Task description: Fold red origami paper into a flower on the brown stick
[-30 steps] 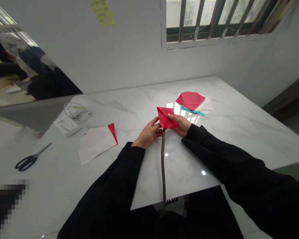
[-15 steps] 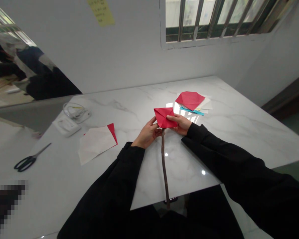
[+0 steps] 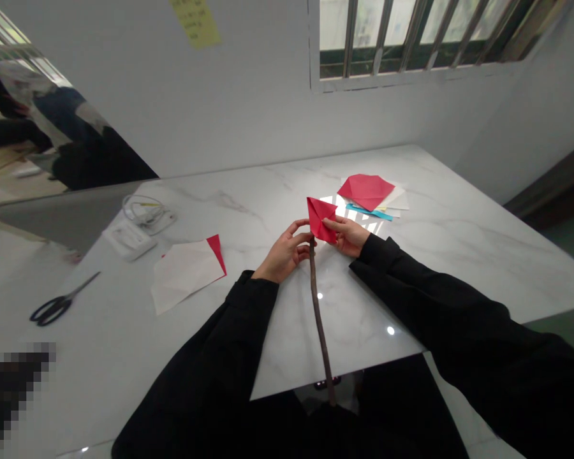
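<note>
A folded piece of red paper with creases meeting near its middle sits at the top of a thin brown stick. My right hand pinches the paper's right side, thumb on the front. At the stick's upper end, just under the paper, my left hand has its curled fingers closed around the stick. Some of those fingertips are hidden behind it. The stick runs down toward me past the table's near edge.
A marbled white table carries a stack of coloured paper at the back right. To the left lie white and red sheets, black scissors and a white power strip with a cable. A wall stands behind.
The red paper has turned and tipped, so one corner now points up to the left. The stick's lower end has swung slightly right. My left fingers have spread a little near the top.
</note>
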`<state>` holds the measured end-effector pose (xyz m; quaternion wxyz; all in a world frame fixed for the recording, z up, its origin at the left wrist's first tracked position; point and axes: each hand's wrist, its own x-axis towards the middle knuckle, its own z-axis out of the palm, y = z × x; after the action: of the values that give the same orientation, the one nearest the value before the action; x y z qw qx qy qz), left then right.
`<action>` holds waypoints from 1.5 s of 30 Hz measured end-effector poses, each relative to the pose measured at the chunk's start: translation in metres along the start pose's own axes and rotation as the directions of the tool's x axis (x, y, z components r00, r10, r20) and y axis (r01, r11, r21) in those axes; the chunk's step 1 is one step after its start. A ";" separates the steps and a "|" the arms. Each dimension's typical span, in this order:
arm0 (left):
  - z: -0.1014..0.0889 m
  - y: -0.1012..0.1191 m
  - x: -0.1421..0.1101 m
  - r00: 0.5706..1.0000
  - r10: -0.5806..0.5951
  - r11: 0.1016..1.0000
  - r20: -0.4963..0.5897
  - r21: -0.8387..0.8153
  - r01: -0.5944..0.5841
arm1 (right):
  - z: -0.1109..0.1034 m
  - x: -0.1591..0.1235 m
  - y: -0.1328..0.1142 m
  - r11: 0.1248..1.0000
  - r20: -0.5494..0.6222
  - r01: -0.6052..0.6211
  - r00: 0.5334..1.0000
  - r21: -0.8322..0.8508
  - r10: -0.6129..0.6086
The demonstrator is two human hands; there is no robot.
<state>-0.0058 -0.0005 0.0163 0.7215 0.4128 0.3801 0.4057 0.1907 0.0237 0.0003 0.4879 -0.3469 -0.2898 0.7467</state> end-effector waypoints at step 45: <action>-0.003 -0.002 0.003 0.975 0.149 0.972 -0.166 0.207 -0.113 | -0.008 0.013 0.023 0.939 0.084 0.239 0.971 -0.248 -0.225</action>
<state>-0.0070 0.0022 0.0130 0.6114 0.4678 0.4537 0.4490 0.1809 0.0284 -0.0252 0.5155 -0.3499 -0.4358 0.6495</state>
